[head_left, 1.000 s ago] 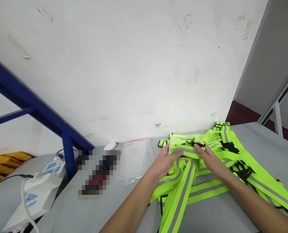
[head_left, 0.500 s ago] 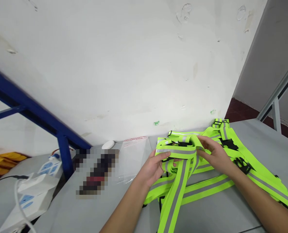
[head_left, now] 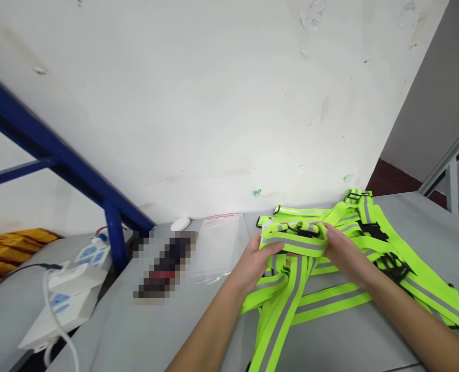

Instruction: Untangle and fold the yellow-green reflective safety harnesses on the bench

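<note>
A neon-yellow reflective strap (head_left: 291,244) with a grey stripe is folded into a flat loop between my hands. My left hand (head_left: 254,258) grips the loop's left end, thumb across the front. My right hand (head_left: 339,250) closes on its right end, fingers partly hidden behind the band. Inside the loop shows a black buckle (head_left: 306,232). Loose strap lengths (head_left: 283,315) hang from the bundle towards me. Under and right of my hands lie more reflective straps (head_left: 426,289) with black side-release buckles (head_left: 394,266).
On the grey table (head_left: 124,336) lie a clear zip bag (head_left: 219,248), a white oval object (head_left: 180,223) and a blurred-out dark item (head_left: 167,266). White power strips (head_left: 68,305) with cables sit left, beside a blue metal frame (head_left: 115,232). A white wall (head_left: 214,103) rises behind.
My right hand has pressed the strap's upright fold at the right end down against the bundle, which now looks flatter. The whole view has shifted slightly, moving things rightward.
</note>
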`<action>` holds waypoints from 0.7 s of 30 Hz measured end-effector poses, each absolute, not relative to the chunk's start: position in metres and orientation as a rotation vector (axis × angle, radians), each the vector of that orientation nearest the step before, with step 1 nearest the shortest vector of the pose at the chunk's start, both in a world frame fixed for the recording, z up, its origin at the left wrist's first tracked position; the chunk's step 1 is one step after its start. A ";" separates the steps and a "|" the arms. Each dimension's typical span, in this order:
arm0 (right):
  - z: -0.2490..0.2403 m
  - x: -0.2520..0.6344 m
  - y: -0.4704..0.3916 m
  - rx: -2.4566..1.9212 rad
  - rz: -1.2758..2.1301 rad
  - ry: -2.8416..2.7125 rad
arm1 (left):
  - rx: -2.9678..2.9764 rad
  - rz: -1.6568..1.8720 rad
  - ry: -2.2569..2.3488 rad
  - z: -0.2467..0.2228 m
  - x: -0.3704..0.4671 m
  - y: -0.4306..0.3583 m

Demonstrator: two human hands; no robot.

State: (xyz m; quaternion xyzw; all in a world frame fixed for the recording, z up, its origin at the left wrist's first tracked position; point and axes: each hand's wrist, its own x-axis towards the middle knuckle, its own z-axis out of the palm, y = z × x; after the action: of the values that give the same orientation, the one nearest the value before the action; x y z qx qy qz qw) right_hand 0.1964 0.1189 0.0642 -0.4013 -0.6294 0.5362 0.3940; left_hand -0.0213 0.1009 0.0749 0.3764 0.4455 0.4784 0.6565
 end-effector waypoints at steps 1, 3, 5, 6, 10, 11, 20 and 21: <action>0.066 0.193 0.115 -1.105 1.355 -1.555 | 0.862 1.060 1.000 0.074 -0.021 0.100; 0.070 0.187 0.109 -1.165 1.434 -1.515 | 0.876 1.005 0.993 0.070 -0.020 0.099; 0.075 0.184 0.105 -1.121 1.553 -1.515 | 0.894 0.950 0.979 0.066 -0.019 0.098; 0.076 0.184 0.105 -1.111 1.579 -1.509 | 0.908 0.921 0.965 0.065 -0.019 0.098; 0.076 0.187 0.105 -1.137 1.556 -1.488 | 0.986 0.833 0.914 0.075 -0.017 0.095; 0.075 0.188 0.106 -1.133 1.548 -1.492 | 1.019 0.812 0.926 0.079 -0.017 0.094; 0.077 0.184 0.105 -1.069 1.395 -1.537 | 1.142 0.871 1.178 0.082 -0.023 0.096; 0.078 0.183 0.104 -1.040 1.384 -1.561 | 1.085 0.873 1.138 0.079 -0.023 0.096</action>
State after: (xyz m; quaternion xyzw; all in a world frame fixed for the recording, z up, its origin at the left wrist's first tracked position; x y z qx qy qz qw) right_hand 0.1833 0.1038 0.0780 -0.4101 -0.6155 0.5455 0.3943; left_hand -0.0228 0.0965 0.0792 0.4723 0.4955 0.3798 0.6222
